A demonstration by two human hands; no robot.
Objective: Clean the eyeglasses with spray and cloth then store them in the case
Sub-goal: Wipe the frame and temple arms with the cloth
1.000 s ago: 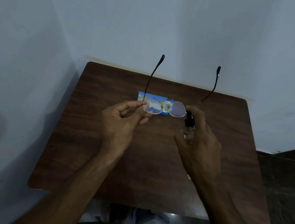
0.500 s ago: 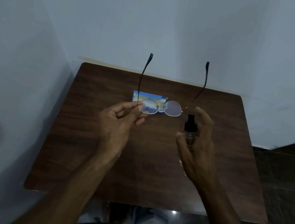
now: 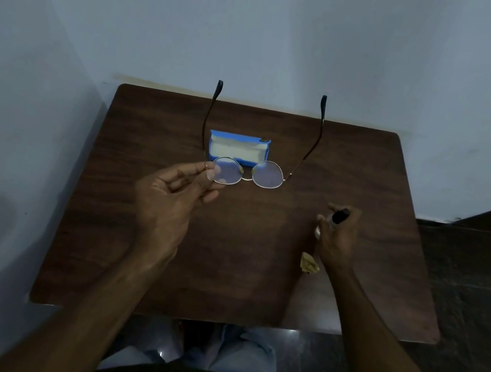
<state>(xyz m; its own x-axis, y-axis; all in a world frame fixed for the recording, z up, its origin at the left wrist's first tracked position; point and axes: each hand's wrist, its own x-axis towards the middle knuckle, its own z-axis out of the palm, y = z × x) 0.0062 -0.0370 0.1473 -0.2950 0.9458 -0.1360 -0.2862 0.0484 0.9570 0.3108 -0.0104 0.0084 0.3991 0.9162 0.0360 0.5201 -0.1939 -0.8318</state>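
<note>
My left hand (image 3: 171, 197) pinches the left rim of the thin metal eyeglasses (image 3: 267, 175), holding them above the table with both temples pointing away from me. A small spray bottle (image 3: 337, 217) with a black cap is gripped in my right hand (image 3: 335, 236), low over the table's right side and well apart from the lenses. The blue glasses case (image 3: 237, 148) lies open behind the glasses, its pale lining showing. A crumpled yellowish cloth (image 3: 309, 263) rests on the table beside my right wrist.
The dark wooden table (image 3: 223, 264) stands in a corner, with pale walls at the back and on the left. A dark floor drops away past the table's right edge. My knees show below the front edge.
My right hand has moved the spray bottle away from the lenses, down and to the right, close to the tabletop. The left hand keeps the glasses in about the same place.
</note>
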